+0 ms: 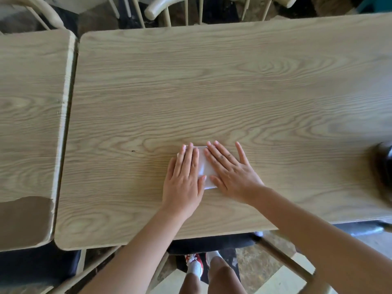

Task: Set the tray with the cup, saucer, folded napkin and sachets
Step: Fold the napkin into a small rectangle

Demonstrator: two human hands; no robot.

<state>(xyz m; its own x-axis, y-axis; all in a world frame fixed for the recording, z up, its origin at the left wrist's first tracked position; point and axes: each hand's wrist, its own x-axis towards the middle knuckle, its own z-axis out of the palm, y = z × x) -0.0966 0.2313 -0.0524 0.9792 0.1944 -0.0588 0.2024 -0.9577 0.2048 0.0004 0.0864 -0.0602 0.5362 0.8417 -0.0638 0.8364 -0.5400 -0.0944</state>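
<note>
Napkin, one white folded square, lay near the front edge of the larger wooden table, pinned flat beneath two hands. On its left side the left hand pressed with straight fingers; on its right the right hand pressed likewise, fingers spread, neither gripping. If they lifted unevenly, the fold would likely spring open or skew. One dark blurred object sat at the far right edge. No tray, cup, saucer or sachets showed.

Light wood-grain table, white folded napkin flat near front edge, blurred dark obj at rt edge
</note>
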